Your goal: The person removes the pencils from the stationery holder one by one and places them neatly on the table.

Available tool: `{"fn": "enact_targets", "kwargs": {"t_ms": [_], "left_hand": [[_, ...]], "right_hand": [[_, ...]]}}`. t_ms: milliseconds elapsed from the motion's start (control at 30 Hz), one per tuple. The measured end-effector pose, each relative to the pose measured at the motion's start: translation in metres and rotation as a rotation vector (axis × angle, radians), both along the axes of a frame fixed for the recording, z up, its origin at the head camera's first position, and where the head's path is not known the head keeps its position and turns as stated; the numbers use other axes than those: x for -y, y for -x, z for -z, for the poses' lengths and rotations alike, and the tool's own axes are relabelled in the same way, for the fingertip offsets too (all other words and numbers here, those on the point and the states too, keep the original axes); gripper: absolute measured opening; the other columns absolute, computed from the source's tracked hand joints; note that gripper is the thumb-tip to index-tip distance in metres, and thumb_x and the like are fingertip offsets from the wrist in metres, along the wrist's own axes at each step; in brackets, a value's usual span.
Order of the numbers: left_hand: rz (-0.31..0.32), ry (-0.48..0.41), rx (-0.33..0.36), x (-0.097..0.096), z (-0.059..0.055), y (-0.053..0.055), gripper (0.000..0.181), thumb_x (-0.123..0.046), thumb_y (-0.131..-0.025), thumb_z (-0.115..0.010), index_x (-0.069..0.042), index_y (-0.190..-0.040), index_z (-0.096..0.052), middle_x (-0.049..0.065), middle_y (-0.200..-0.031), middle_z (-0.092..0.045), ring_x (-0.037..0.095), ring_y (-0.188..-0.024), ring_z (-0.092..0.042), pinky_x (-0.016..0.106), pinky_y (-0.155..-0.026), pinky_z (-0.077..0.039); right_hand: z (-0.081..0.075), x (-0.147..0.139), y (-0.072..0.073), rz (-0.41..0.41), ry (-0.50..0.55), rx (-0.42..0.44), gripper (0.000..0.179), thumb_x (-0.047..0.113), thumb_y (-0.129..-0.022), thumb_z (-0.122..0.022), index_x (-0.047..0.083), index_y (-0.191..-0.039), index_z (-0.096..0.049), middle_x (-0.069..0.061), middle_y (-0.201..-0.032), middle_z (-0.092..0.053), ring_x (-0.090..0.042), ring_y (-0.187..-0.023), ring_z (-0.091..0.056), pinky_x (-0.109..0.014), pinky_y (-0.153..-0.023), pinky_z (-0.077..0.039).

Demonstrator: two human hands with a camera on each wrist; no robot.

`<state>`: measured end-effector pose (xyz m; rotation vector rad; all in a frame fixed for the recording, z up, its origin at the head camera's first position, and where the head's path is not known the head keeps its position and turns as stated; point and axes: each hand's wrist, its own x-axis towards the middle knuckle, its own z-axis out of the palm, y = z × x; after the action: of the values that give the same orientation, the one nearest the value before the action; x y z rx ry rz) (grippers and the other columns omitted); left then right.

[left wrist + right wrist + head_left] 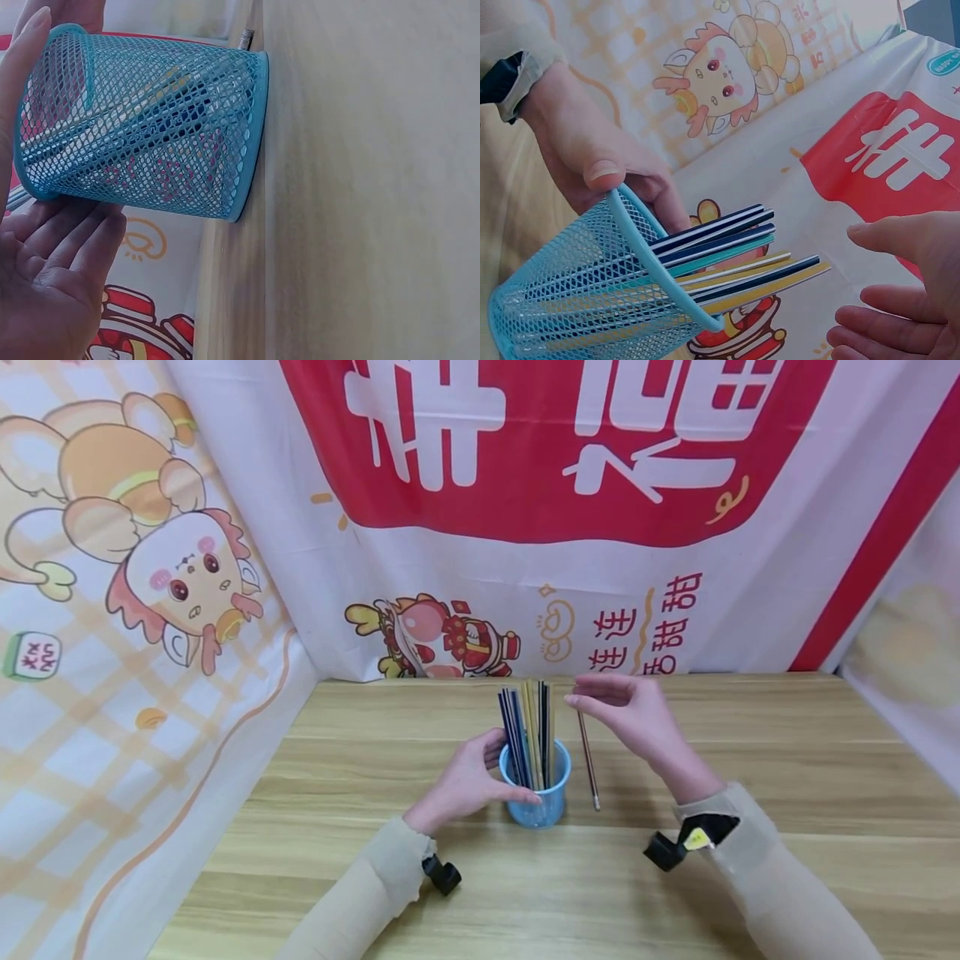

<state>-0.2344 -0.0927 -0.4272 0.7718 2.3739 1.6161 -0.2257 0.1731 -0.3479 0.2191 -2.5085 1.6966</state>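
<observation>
A light blue mesh pencil cup (542, 814) stands upright on the table, holding several pencils (735, 281) in dark blue, black, yellow and teal. My left hand (472, 777) holds it near the rim, thumb across the front and fingers round the far side. In the left wrist view the cup (150, 127) appears sideways, with the fingers (90, 247) fairly straight along its side. One brown pencil (588, 764) lies right of the cup, eraser end towards me. My right hand (626, 710) hovers by its far end, thumb and fingers apart, nothing between them.
The wood-grain table (360, 877) meets a white and red printed cloth (450, 560) at its back edge. Another patterned cloth (247, 693) hangs on the left. Each wrist wears a black camera mount (442, 875).
</observation>
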Motion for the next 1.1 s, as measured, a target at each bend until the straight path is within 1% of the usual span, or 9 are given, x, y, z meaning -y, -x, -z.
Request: {"fn": "enact_targets", "kwargs": {"t_ms": [267,500,667,900,1100], "left_hand": [[0.005,0.0,-0.007,0.001,0.0,0.0,0.09,-0.032,-0.069,-0.097,-0.02,-0.146,-0.052,-0.005,-0.141,-0.058,0.014,-0.13,-0.054,0.036,-0.112,-0.041],[0.001,0.009,0.006,0.001,-0.001,-0.001,0.093,-0.034,-0.069,-0.097,-0.018,-0.148,-0.05,-0.004,-0.141,-0.058,0.014,-0.127,-0.056,0.035,-0.109,-0.044],[-0.001,0.012,0.011,0.001,-0.001,0.0,0.095,-0.035,-0.068,-0.097,-0.017,-0.148,-0.05,-0.004,-0.141,-0.058,0.014,-0.127,-0.057,0.034,-0.109,-0.044],[0.006,0.007,0.008,0.001,0.0,0.001,0.093,-0.033,-0.068,-0.097,-0.018,-0.148,-0.05,-0.005,-0.142,-0.057,0.013,-0.127,-0.056,0.034,-0.109,-0.044],[0.009,0.003,0.006,0.001,0.0,0.001,0.093,-0.033,-0.068,-0.097,-0.019,-0.148,-0.05,-0.005,-0.142,-0.057,0.013,-0.127,-0.056,0.035,-0.109,-0.043]], "right_hand": [[0.012,0.005,0.004,-0.026,-0.001,0.027,0.054,0.043,-0.086,-0.083,0.008,-0.125,-0.071,-0.008,-0.121,-0.071,-0.023,-0.109,-0.068,-0.041,-0.097,-0.055],[0.023,0.01,0.006,-0.053,-0.014,0.061,0.052,0.038,-0.088,-0.082,0.007,-0.128,-0.069,-0.01,-0.122,-0.071,-0.025,-0.109,-0.068,-0.042,-0.097,-0.055],[0.028,0.013,0.005,-0.055,-0.017,0.068,0.051,0.038,-0.088,-0.082,0.007,-0.127,-0.07,-0.009,-0.121,-0.072,-0.025,-0.109,-0.068,-0.044,-0.098,-0.054],[0.037,0.018,0.003,-0.064,-0.016,0.079,0.048,0.037,-0.087,-0.083,0.009,-0.124,-0.072,-0.007,-0.119,-0.073,-0.024,-0.108,-0.069,-0.043,-0.097,-0.055],[0.044,0.022,0.003,-0.05,-0.006,0.068,0.042,0.031,-0.089,-0.081,0.005,-0.121,-0.073,-0.011,-0.117,-0.073,-0.027,-0.107,-0.069,-0.044,-0.097,-0.055]]}}
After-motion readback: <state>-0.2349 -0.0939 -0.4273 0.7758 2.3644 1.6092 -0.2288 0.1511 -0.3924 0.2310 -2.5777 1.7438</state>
